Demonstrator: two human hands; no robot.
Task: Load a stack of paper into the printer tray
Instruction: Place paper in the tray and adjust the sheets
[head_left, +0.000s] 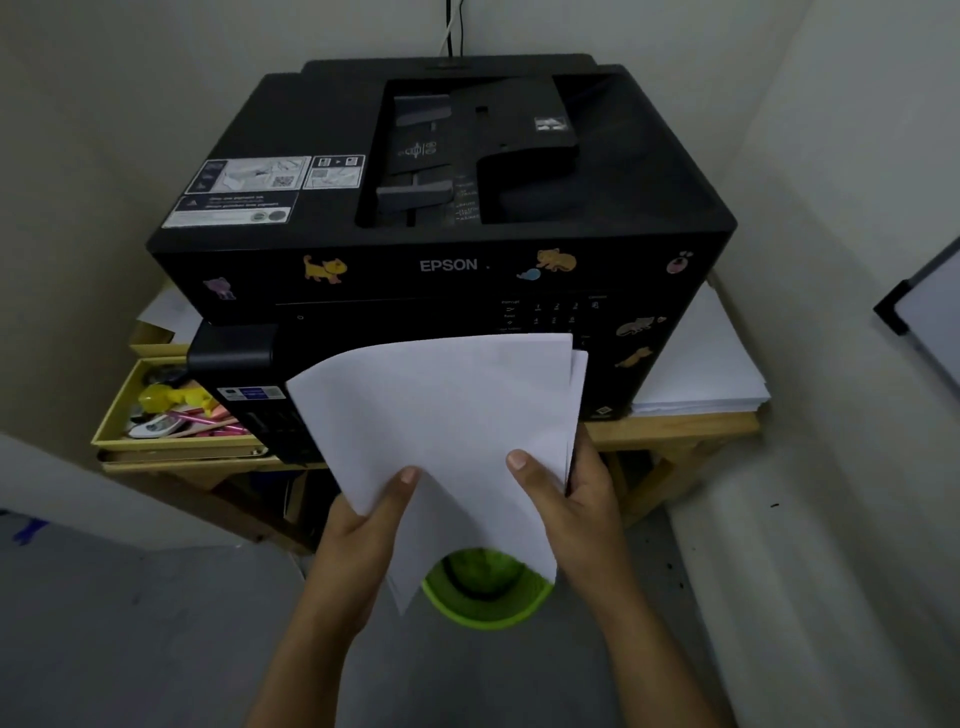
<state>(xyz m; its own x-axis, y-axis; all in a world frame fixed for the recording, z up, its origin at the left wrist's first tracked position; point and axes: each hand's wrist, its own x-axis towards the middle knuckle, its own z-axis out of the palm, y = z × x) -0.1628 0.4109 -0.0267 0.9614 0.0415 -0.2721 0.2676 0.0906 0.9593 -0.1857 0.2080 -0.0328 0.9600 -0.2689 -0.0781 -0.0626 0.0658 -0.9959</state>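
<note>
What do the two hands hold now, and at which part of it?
Both hold the stack of paper at its near end: left hand on its left edge, right hand on its right.

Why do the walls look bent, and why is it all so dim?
Head view: the wide-angle lens bows the walls outward; the room light is low, so the black printer loses detail, its keypad is blurred, and the white paper stack in both hands stands out brightest.

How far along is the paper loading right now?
Done: the paper stack is picked up, in front of the printer. In hand: left hand and right hand both grip its near edge, the sheets uneven. Left: no open tray shows, so squaring and inserting remain.
</note>
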